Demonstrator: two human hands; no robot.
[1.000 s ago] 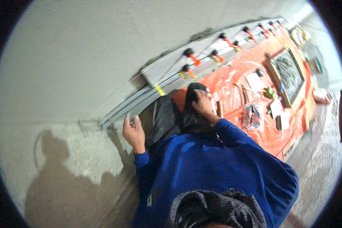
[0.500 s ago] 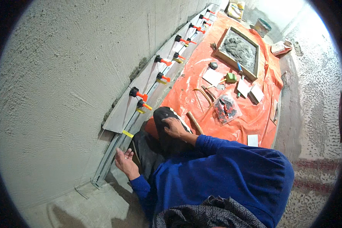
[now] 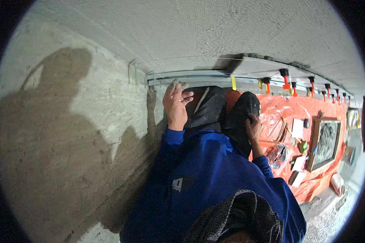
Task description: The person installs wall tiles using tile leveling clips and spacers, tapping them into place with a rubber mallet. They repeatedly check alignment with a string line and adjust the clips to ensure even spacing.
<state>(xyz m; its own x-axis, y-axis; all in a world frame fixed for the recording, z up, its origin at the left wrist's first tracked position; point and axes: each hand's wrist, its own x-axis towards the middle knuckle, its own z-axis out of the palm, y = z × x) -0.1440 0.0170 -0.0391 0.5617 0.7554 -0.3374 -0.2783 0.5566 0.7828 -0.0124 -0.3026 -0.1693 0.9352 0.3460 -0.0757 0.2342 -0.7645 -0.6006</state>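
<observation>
Left hand: your left hand (image 3: 175,108) is raised, half open with fingers bent and parted; blur at the tips means I cannot tell whether anything small sits there.
Right hand: your right hand (image 3: 253,128) rests on your right knee (image 3: 247,106), loosely curled, with nothing visible in it.
Rail: the metal rail (image 3: 207,75) runs along the foot of the wall, just beyond your left fingers; a careless swing could knock it out of line.
Yellow strip: the yellow strip (image 3: 233,83) hangs on the rail near the board's near end; a knee pushed forward could brush it loose.
Board: the pale board (image 3: 267,67) lies along the wall; leaning on its near end could shift it.
Clamps: the red and black clamps (image 3: 285,79) stick out over the wall-side edge of the orange sheet (image 3: 271,107); a sleeve could snag one.
Sheet: its creases could catch your foot as you rise.
Tray: the wooden tray (image 3: 314,148) of mortar (image 3: 328,139) sits toward the sheet's far end; left too long, the mortar may stiffen.
</observation>
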